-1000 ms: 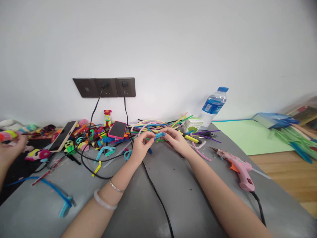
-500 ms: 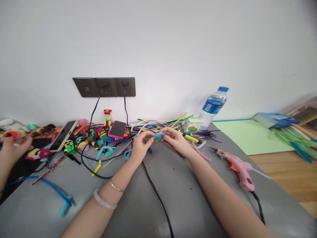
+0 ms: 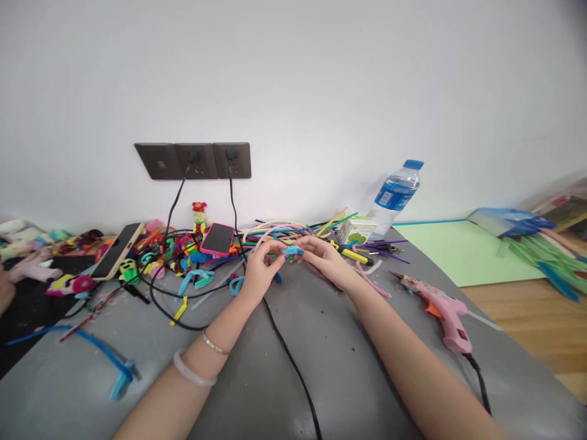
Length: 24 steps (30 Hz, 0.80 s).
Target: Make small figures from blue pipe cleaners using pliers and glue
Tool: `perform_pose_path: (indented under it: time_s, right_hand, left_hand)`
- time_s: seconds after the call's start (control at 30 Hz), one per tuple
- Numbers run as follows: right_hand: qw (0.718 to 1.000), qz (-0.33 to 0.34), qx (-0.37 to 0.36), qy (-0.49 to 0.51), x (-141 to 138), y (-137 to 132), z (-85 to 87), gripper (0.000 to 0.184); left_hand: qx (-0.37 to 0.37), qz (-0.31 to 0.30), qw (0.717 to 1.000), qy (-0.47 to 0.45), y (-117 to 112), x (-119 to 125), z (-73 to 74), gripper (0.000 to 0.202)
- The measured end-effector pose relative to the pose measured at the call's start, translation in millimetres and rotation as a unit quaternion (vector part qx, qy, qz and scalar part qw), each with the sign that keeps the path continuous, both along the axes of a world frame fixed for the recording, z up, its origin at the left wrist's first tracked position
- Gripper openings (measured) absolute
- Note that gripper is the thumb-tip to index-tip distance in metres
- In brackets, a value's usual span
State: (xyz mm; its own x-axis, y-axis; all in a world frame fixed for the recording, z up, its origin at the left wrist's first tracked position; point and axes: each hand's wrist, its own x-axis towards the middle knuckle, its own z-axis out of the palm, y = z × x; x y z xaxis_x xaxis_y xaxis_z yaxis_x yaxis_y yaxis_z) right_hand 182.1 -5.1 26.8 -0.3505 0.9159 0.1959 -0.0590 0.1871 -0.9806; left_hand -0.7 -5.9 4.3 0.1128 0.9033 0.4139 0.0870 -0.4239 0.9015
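Between my two hands is a small bent piece of blue pipe cleaner (image 3: 292,251), light blue with darker blue ends. My left hand (image 3: 263,267) pinches its left side with thumb and fingertips. On the other side my right hand (image 3: 324,261) has its fingertips closed on the darker end. Both hands hover over the table near the back, in front of a pile of colourful pipe cleaners (image 3: 279,227). Fingers cover part of the blue piece, so its full shape is hidden.
A pink glue gun (image 3: 447,311) lies at right, its cord trailing forward. Behind stand a tilted water bottle (image 3: 397,194) and a small green-white box (image 3: 356,231). Black cables (image 3: 284,348) cross the table. Phones (image 3: 217,239) and fuzzy figures lie left; another person's hand (image 3: 5,290) shows at the edge.
My hands stay almost in place, the blue piece turned slightly and shifted a little left. The other person's hand at far left has drawn away, with the orange item gone from view.
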Motion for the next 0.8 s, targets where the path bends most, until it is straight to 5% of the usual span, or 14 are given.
perform_pose_path:
  time_s: [0.47, 0.63, 0.8]
  right_hand:
    - [1.000, -0.005, 0.025, -0.010, 4.5, 0.8, 1.2, 0.031]
    - [0.992, -0.113, 0.056, -0.012, 13.1, 7.3, 4.7, 0.029]
    - [0.969, -0.246, 0.012, -0.024, 25.0, -0.5, 23.2, 0.025]
  left_hand:
    - [-0.005, 0.003, 1.000, -0.001, 2.1, -1.4, -0.5, 0.014]
    - [-0.006, 0.005, 1.000, 0.001, 2.8, -1.3, 0.1, 0.013]
    - [-0.013, 0.003, 1.000, 0.015, 1.8, 0.6, 0.6, 0.014]
